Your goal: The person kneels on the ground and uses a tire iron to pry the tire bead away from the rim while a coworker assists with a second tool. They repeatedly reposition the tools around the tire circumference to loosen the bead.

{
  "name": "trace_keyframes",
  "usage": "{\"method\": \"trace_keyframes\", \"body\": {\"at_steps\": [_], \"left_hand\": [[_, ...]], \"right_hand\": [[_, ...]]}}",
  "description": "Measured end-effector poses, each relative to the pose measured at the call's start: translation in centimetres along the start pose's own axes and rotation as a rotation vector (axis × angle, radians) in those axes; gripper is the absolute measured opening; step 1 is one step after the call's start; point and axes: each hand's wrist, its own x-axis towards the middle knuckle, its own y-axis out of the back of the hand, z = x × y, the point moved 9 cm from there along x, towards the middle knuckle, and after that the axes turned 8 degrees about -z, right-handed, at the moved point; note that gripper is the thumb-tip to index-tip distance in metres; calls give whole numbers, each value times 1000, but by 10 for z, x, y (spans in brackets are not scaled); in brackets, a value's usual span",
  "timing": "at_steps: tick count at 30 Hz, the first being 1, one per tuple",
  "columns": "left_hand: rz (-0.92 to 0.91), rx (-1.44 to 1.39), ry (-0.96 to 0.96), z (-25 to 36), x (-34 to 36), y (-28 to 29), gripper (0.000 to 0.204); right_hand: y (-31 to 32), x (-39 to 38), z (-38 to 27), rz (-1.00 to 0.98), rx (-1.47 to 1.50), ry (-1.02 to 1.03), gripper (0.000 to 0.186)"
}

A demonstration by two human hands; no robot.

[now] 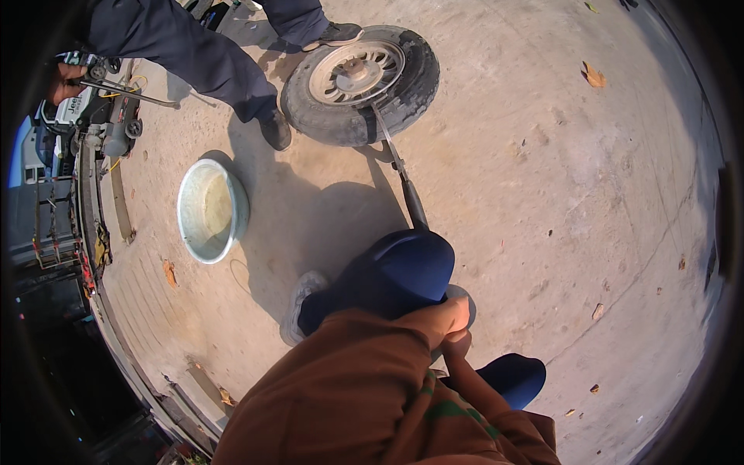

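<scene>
Item: left hand (456, 312), person's own, between the knees, fingers turned out of sight. Item: right hand (458, 342), just below, close against the left. Whether either grips anything, I cannot tell from where I stand.

Item: navy-blue trousered knee (418, 263), ahead of the hands, covering the near end of the lever.

Item: long steel lever with a black grip (413, 200), running from behind that knee to the wheel, its far tip at the rim's edge. Handling note: best loaded smoothly, in my judgement, with its tip well seated and the knee clear of any kickback.

Item: black rubber tyre (418, 87), flat on the concrete ground (604, 256) around a pale metal spoked rim (328, 76). A co-worker's dark shoe (339, 34) appears to rest on it; firm weight there should curb slipping.

Item: pale-green round basin (240, 215), left of the lever, well apart.
</scene>
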Motion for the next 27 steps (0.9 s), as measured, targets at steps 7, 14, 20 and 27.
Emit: {"method": "trace_keyframes", "body": {"at_steps": [7,14,20,27], "left_hand": [[24,29,12,3,-8,3,17],[65,105,-24,-3,-19,21,16],[-80,126,-168,-6,-14,17,18],[-68,139,-91,-14,-20,25,25]], "right_hand": [[8,0,-15,81,-25,73,29],[7,0,-30,-118,-154,42,26],[8,6,-34,-227,-32,13,25],[19,5,-48,-99,-227,170,39]]}}
